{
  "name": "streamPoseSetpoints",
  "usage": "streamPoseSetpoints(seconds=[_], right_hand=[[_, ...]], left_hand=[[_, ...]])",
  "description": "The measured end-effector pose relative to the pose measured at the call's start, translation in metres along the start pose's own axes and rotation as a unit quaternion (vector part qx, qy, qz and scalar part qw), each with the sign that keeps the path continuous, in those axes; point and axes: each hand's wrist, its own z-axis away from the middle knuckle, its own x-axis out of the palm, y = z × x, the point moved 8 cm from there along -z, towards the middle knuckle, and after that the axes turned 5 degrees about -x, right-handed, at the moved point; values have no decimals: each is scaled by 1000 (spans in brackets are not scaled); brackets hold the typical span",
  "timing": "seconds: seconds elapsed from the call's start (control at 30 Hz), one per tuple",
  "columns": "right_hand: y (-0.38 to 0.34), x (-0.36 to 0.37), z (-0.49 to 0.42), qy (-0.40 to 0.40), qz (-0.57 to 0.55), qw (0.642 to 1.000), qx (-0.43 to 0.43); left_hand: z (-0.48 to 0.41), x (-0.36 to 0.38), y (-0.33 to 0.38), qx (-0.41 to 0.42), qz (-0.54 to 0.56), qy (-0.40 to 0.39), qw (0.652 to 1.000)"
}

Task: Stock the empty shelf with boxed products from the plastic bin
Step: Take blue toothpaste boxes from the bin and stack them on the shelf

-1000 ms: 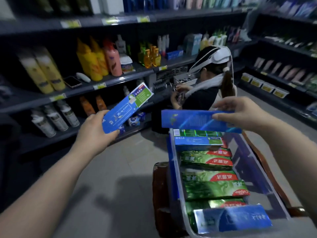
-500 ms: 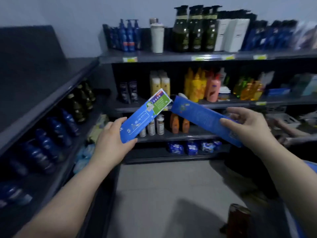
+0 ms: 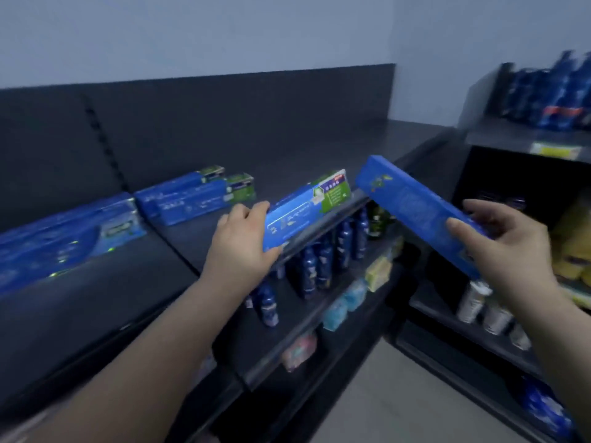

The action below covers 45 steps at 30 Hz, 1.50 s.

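Observation:
My left hand (image 3: pixel 240 244) grips a blue toothpaste box with a green end (image 3: pixel 307 206), held tilted over the front edge of the dark top shelf (image 3: pixel 287 161). In my right hand (image 3: pixel 508 247) is a second, plain blue box (image 3: pixel 415 199), slanting down to the right, off the shelf's right end. A pair of blue boxes (image 3: pixel 195 196) lies on the shelf further back, and a larger group of blue boxes (image 3: pixel 64 238) lies at the near left. The plastic bin is out of view.
Under the top shelf stand dark blue bottles (image 3: pixel 319 260), with pastel packs (image 3: pixel 342 308) on lower levels. A second shelving unit at the right carries blue packs (image 3: pixel 550 91) on top and white tubes (image 3: pixel 479 305) lower down. Grey floor (image 3: pixel 399 404) shows between the units.
My view has swung left from the bin and the aisle to the top shelf. Both hands have carried their boxes along, and the left box now hangs over the shelf's front edge.

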Motion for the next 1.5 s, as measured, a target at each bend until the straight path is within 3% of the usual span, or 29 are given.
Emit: streamPoseSetpoints(seconds=[0.17, 0.33, 0.5, 0.6, 0.67, 0.77, 0.87, 0.93, 1.03, 1.13, 1.2, 1.37, 1.5], right_hand=[[-11, 111, -60, -79, -73, 993, -54], [-23, 191, -111, -168, -126, 974, -79], [-42, 244, -138, -247, -179, 946, -110], [-63, 269, -141, -321, -207, 913, -147], [-87, 280, -133, -380, -216, 876, -205], [-124, 289, -112, -438, -209, 816, -314], [-149, 293, -94, -424, -208, 788, -395], [-153, 300, -87, -437, -213, 784, -387], [-145, 320, -80, -515, -213, 782, -279], [-155, 331, -58, -593, -283, 721, -221], [-167, 333, -46, -582, -299, 711, -258], [-192, 341, -18, -545, -333, 699, -323], [-211, 347, 12, -541, -347, 683, -346]], left_hand=[[-34, 3, -54, -63, -108, -33, 992], [-68, 19, -91, -134, -134, -73, 979], [-87, 15, -107, -180, -218, -9, 959], [-94, -18, -87, -139, -195, 134, 962], [-99, -37, -60, -84, -190, 181, 961], [-108, -46, -40, -76, -221, 113, 966], [-99, -51, -48, -100, -191, 74, 974], [-79, -64, -51, -86, -199, 149, 965], [-42, -80, -59, -97, -236, 279, 926], [-13, -86, -64, -103, -248, 349, 898], [1, -90, -73, -132, -257, 348, 892], [35, -109, -113, -222, -307, 258, 888], [63, -135, -142, -251, -281, 210, 902]])
